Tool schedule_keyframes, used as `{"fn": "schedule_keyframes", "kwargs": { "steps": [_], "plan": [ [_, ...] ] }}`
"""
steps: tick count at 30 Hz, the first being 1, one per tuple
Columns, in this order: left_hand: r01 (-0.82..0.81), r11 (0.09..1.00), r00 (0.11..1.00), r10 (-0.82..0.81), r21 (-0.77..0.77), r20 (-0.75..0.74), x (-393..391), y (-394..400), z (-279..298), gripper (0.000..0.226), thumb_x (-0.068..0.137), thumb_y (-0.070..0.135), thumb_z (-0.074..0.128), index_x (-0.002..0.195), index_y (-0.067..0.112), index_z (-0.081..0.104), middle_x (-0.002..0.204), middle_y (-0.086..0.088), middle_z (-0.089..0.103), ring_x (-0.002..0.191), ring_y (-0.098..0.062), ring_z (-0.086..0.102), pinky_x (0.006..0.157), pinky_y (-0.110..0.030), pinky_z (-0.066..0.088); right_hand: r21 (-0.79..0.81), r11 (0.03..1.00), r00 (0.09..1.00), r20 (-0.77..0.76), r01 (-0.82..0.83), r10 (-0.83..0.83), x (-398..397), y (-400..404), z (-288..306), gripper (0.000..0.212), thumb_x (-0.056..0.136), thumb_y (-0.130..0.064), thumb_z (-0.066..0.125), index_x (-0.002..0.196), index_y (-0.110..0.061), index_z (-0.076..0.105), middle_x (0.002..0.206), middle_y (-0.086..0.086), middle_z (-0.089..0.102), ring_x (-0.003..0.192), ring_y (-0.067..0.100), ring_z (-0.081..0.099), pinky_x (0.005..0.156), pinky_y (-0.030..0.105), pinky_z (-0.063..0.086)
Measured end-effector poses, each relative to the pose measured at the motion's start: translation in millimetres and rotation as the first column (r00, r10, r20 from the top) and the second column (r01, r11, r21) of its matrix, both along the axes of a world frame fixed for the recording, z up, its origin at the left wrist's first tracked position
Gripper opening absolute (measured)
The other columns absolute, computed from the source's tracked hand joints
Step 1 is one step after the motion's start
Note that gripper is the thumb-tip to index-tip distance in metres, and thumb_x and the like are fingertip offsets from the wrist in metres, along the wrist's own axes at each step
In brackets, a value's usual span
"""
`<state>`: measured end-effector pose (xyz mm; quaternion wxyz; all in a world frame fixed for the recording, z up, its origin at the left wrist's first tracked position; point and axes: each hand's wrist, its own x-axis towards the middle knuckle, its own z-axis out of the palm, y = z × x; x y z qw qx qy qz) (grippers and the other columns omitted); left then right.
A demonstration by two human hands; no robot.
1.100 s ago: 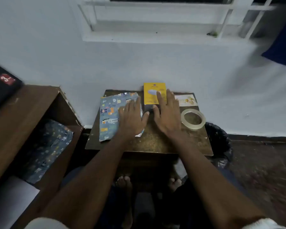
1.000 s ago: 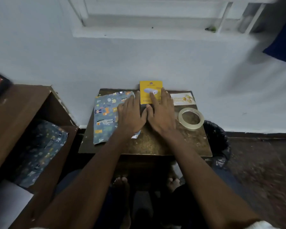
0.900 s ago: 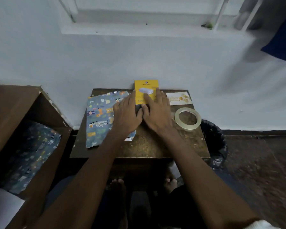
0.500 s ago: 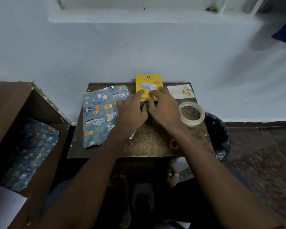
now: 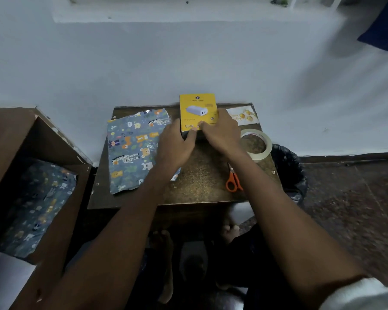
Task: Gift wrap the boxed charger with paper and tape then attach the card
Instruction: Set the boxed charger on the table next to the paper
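Since the previous frame, orange-handled scissors [image 5: 233, 180] are uncovered. Blue animal-print wrapping paper [image 5: 133, 148] lies left. Left hand [image 5: 176, 145] and right hand [image 5: 222, 134] grip the yellow charger box [image 5: 197, 110], tilted up at the table's [image 5: 202, 175] far edge, long axis toward the wall.

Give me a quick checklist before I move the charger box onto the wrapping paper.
1. Both hands grip the yellow charger box, left hand and right hand: ok.
2. Wrapping paper spread on the table: ok, though the left hand covers its right edge.
3. Paper large enough for the box: cannot tell.
4. Tape roll within reach: ok.
5. Orange-handled scissors at hand: ok.
6. Card ready: ok.
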<state>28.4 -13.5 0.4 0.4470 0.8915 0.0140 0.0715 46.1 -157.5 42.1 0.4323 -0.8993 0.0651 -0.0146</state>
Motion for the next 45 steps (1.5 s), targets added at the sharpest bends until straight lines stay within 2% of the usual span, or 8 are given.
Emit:
{"fn": "schedule_keyframes", "kwargs": {
  "steps": [5,9,15,20,26,33,38,45],
  "plan": [
    [0.011,0.994,0.998,-0.003,-0.106,0.07,14.6,-23.0,11.6,0.046,0.09,0.06,0.057,0.126,0.034,0.066,0.119,0.001,0.067,0.107,-0.02,0.062,0.09,-0.045,0.055,0.284,0.944,0.979,0.061,0.169,-0.194,5.5,-18.7,-0.1,0.037,0.088,-0.034,0.077,0.118,-0.027,0.059,0.094,-0.02,0.063,0.089,0.004,0.063,0.084,0.03,0.049],
    [0.011,0.99,0.998,-0.003,-0.142,0.059,17.5,-46.9,15.0,0.057,0.087,0.056,0.063,0.138,0.031,0.06,0.13,0.003,0.063,0.12,-0.019,0.062,0.1,-0.05,0.055,0.549,0.802,0.963,-0.022,0.237,-0.269,18.0,-41.4,6.0,0.068,0.068,-0.034,0.086,0.13,-0.02,0.062,0.115,-0.003,0.073,0.1,0.018,0.074,0.087,0.042,0.062],
    [0.072,0.993,0.995,-0.066,-0.093,0.073,12.6,-67.4,15.8,0.065,0.087,0.031,0.077,0.147,0.024,0.054,0.134,0.003,0.063,0.104,-0.013,0.067,0.092,-0.04,0.058,0.734,0.628,0.959,-0.119,0.259,-0.257,31.3,-81.6,9.2,0.044,0.075,-0.002,0.078,0.118,-0.007,0.07,0.113,0.018,0.076,0.087,0.028,0.074,0.081,0.049,0.062],
    [0.042,0.999,0.998,-0.043,0.015,0.051,0.7,-84.0,9.3,0.023,0.088,0.026,0.08,0.107,0.033,0.068,0.096,0.015,0.071,0.083,-0.006,0.068,0.079,-0.039,0.061,0.749,0.565,0.925,-0.172,0.346,-0.339,32.5,-114.9,6.0,0.032,0.082,0.005,0.069,0.111,-0.008,0.072,0.092,0.007,0.076,0.073,0.019,0.07,0.066,0.034,0.06],
    [0.312,0.892,0.939,-0.343,0.328,0.038,-3.5,-96.3,9.1,0.034,0.091,0.046,0.074,0.122,0.034,0.077,0.121,0.003,0.066,0.117,-0.018,0.058,0.101,-0.045,0.047,0.721,0.587,0.921,-0.194,0.368,-0.339,27.5,-110.7,-4.0,0.039,0.086,0.001,0.069,0.124,-0.009,0.064,0.112,0.013,0.076,0.1,0.032,0.075,0.084,0.048,0.063],
    [0.435,0.858,0.883,-0.465,0.272,0.056,-7.0,-90.1,5.4,0.008,0.09,0.04,0.077,0.089,0.034,0.081,0.099,0.006,0.059,0.096,-0.014,0.058,0.091,-0.046,0.051,0.721,0.576,0.918,-0.237,0.385,-0.318,29.5,-117.7,-10.1,0.036,0.088,0.001,0.065,0.123,-0.006,0.066,0.113,0.013,0.076,0.094,0.025,0.072,0.078,0.038,0.061],
    [0.498,0.801,0.842,-0.539,0.332,0.038,-11.4,-89.3,6.3,0.011,0.092,0.04,0.073,0.092,0.032,0.081,0.1,0.01,0.061,0.097,-0.01,0.059,0.099,-0.051,0.046,0.712,0.589,0.922,-0.247,0.382,-0.298,29.6,-110.7,-10.6,0.035,0.09,0.0,0.064,0.123,-0.008,0.065,0.113,0.01,0.075,0.099,0.023,0.071,0.075,0.035,0.058],
    [0.145,0.989,0.948,-0.147,0.028,0.283,5.0,-81.8,18.2,0.011,0.093,0.037,0.072,0.097,0.03,0.08,0.102,0.011,0.066,0.084,0.003,0.06,0.073,-0.025,0.054,0.643,0.651,0.913,-0.247,0.404,-0.324,25.2,-99.3,-11.0,0.031,0.089,-0.009,0.063,0.119,-0.009,0.067,0.106,0.005,0.072,0.097,0.022,0.067,0.086,0.04,0.057]
  ]
}}
